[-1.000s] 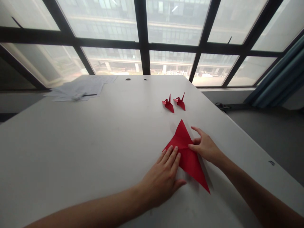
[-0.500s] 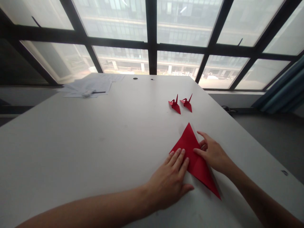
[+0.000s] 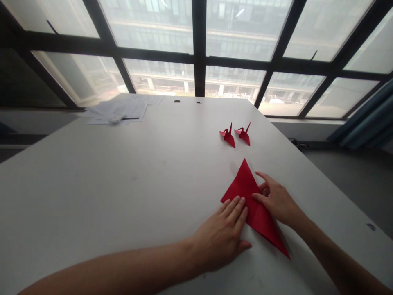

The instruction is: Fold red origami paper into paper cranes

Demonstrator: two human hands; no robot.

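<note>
A folded sheet of red origami paper (image 3: 260, 217) lies on the white table, its tip pointing away from me and a long corner reaching toward the lower right. My left hand (image 3: 223, 233) rests flat on its left part, fingers stretched out and thumb apart on the table side. At the right edge my right hand (image 3: 278, 200) pinches the paper, thumb on top and some fingers curled behind the edge, partly hidden; the index finger sticks out past it. Beyond the sheet stand two finished red paper cranes, a left crane (image 3: 228, 136) and a right crane (image 3: 244, 134).
Loose white papers (image 3: 116, 110) with a dark pen (image 3: 130, 118) on them lie at the table's far left. The white table (image 3: 138, 172) runs up to large windows, and its right edge slopes down beside the grey floor (image 3: 340, 172). A blue curtain (image 3: 365, 119) hangs at the right.
The paper's left part stands slightly higher, with a shadow beside it. My left hand has shifted a little right and down; the right hand keeps its grip. The view has moved slightly.
</note>
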